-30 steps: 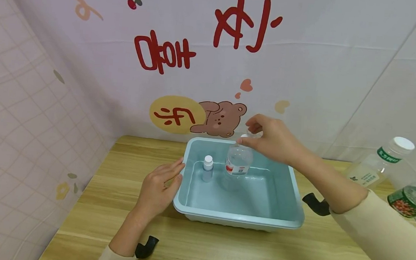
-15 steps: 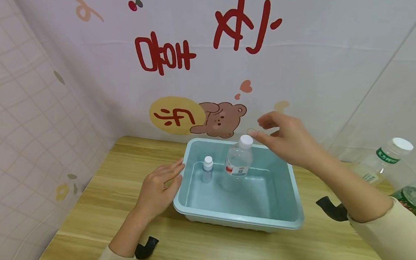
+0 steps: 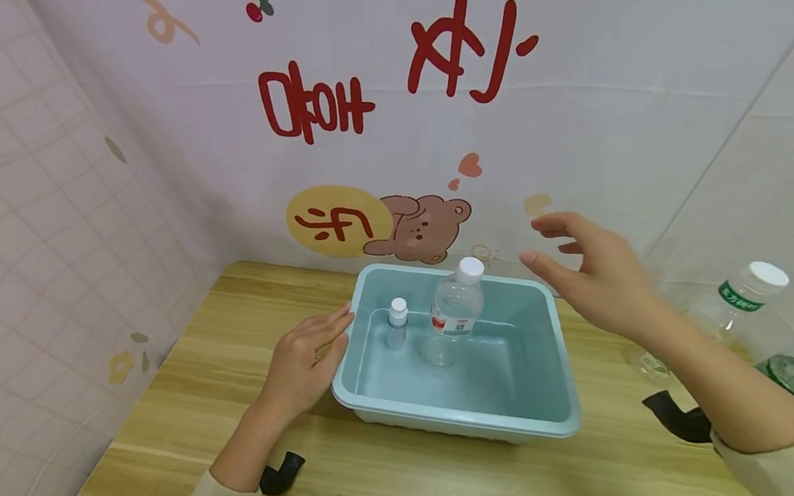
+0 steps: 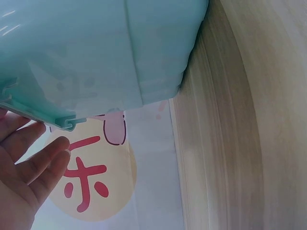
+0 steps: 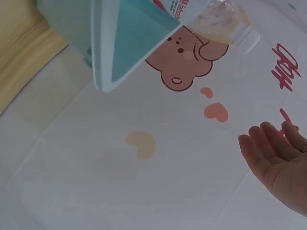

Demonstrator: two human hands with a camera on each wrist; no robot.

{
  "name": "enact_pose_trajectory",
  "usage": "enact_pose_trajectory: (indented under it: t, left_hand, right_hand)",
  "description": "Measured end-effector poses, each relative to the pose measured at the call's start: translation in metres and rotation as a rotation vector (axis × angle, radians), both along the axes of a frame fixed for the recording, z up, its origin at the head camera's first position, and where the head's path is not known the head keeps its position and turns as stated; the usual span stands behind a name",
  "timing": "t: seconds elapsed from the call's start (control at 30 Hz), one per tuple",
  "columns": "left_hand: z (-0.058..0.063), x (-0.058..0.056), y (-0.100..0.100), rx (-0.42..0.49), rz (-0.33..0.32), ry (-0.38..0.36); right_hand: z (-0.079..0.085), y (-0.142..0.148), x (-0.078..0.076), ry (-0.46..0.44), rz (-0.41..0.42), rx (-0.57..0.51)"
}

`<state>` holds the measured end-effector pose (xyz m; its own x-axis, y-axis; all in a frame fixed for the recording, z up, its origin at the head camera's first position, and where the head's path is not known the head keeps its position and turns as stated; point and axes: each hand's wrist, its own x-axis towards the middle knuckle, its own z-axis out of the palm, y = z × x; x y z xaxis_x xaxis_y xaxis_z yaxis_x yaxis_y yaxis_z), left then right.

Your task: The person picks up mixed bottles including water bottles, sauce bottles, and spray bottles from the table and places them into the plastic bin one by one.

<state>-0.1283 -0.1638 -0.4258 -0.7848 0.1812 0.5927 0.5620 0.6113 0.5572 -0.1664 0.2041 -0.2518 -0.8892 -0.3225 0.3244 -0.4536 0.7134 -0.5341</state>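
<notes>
A pale blue basin [image 3: 453, 415] stands on the wooden table. Inside it, upright, are a clear plastic bottle [image 3: 457, 304] with a white cap and a small white-capped vial [image 3: 396, 327]. My left hand [image 3: 303, 366] rests against the basin's left rim. In the left wrist view its loosely bent fingers [image 4: 36, 167] lie beside the rim, not gripping it. My right hand [image 3: 596, 277] hangs in the air above and right of the basin, thumb and fingers apart, holding nothing. In the right wrist view that hand [image 5: 283, 160] is apart from the bottle [image 5: 225, 21].
Several transparent bottles stand on the right of the table, one with a white cap and green neck band [image 3: 751, 288], partly behind my right forearm. A printed cloth backdrop [image 3: 591, 139] hangs behind the table. Black curved pieces [image 3: 680, 418] sit at both wrists.
My right hand has let go of the bottle's cap and moved away to the right. The bottle stays standing in the basin, and my left hand keeps its place.
</notes>
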Motion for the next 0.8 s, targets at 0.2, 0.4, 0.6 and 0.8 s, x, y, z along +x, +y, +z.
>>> enact_pose_trajectory:
  t: [0.2,0.4,0.6,0.8]
  left_hand:
    - [0.001,0.0,0.0,-0.002,0.004,-0.015]
    - [0.002,0.0,0.0,-0.008,0.007,-0.024]
    - [0.002,-0.001,0.0,-0.008,0.01,-0.028]
    - [0.0,-0.001,0.001,0.004,0.007,-0.024]
  right_hand:
    - [0.003,0.022,0.01,-0.016,-0.064,0.009]
    - [0.006,0.047,0.016,-0.005,-0.115,0.029]
    - [0.005,0.071,0.019,0.004,-0.181,0.054]
    - [-0.005,0.09,0.018,0.084,-0.189,0.13]
